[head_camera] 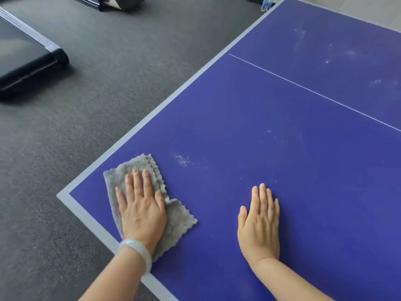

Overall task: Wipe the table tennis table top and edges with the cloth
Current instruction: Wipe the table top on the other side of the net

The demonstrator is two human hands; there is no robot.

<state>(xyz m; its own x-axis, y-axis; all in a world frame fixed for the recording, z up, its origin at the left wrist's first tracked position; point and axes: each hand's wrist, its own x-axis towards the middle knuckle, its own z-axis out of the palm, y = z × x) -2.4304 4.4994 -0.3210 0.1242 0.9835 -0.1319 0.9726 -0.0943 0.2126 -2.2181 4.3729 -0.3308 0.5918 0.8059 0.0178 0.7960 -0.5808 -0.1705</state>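
The left hand (142, 205) lay flat on the grey cloth (178, 216), fingers straight and pressing it onto the blue tabletop (260, 127) just inside the near corner, close to both grey-banded edges. A pale bracelet (138, 250) circled that wrist. The right hand (259, 222) rested palm down on bare tabletop further along the near edge, fingers straight and together, holding nothing. A whitish smudge (182, 159) sat just beyond the cloth. More dusty marks (351, 53) showed past the thin white line (314, 93), toward the far edge.
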